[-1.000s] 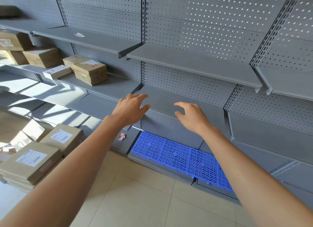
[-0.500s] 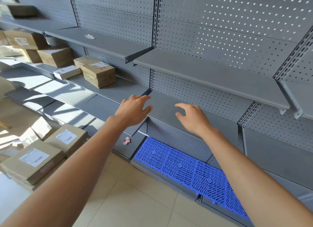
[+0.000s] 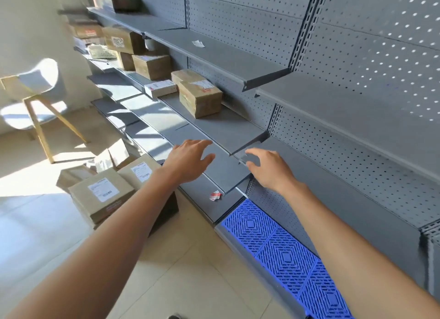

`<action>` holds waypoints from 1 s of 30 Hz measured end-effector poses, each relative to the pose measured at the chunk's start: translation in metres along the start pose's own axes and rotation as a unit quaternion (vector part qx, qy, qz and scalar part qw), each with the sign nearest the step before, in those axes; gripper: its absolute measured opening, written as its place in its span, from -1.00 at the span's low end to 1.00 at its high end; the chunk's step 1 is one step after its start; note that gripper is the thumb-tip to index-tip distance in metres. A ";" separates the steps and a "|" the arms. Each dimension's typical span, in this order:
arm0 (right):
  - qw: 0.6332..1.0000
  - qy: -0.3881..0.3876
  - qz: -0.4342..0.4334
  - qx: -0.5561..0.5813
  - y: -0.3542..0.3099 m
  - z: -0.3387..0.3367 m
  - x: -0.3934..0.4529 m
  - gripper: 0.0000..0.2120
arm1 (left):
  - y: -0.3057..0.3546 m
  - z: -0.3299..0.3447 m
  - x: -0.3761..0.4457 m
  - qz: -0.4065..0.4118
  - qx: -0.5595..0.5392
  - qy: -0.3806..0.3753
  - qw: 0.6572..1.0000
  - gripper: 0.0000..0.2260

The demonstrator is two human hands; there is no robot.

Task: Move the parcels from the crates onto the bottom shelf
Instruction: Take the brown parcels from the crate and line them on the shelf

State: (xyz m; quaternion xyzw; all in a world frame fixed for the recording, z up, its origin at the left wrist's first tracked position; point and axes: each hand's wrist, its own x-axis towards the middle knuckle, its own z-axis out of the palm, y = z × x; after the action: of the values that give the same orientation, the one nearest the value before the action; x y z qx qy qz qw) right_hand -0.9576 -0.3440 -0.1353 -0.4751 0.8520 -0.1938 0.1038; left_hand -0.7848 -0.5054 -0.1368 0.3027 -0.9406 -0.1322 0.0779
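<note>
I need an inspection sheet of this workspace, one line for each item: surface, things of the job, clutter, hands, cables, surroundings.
Surface: grey metal bottom shelf bare at this bay; beside it a blue plastic grid mat.
Job's things: brown cardboard parcels with white labels stacked at the left on the floor; any crate under them is hidden.
Clutter: crumpled red-and-white sticker on the bottom shelf; white paper scrap on an upper shelf.
Hands: left hand and right hand open, holding nothing, over a grey shelf edge.
Cables: nothing seen.
Surroundings: brown boxes on higher shelves; white chair with wooden legs; beige tiled floor.
</note>
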 end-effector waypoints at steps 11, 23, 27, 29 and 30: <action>0.993 -0.090 -0.074 -0.013 -0.145 0.114 0.126 -0.60 | -0.190 -0.013 0.008 -0.095 -0.025 -0.005 0.995 -0.56; 0.976 -0.170 -0.138 -0.009 -0.237 0.201 0.202 -0.60 | -0.315 -0.007 -0.008 -0.214 -0.050 -0.002 0.976 -0.55; 0.967 -0.204 -0.153 -0.015 -0.249 0.232 0.238 -0.59 | -0.344 0.001 -0.001 -0.247 -0.038 -0.003 0.968 -0.55; 0.963 -0.220 -0.157 -0.010 -0.255 0.248 0.260 -0.57 | -0.358 0.005 0.006 -0.270 -0.043 -0.006 0.962 -0.55; 0.960 -0.230 -0.161 -0.008 -0.258 0.257 0.271 -0.56 | -0.365 0.006 0.010 -0.285 -0.045 -0.004 0.958 -0.55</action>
State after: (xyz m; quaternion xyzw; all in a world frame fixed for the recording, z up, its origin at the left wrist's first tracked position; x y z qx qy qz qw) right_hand -0.8097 -0.7560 -0.2548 -0.6384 0.7188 -0.0868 0.2612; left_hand -0.5935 -0.7959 -0.2498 0.5535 -0.8089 -0.1928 0.0467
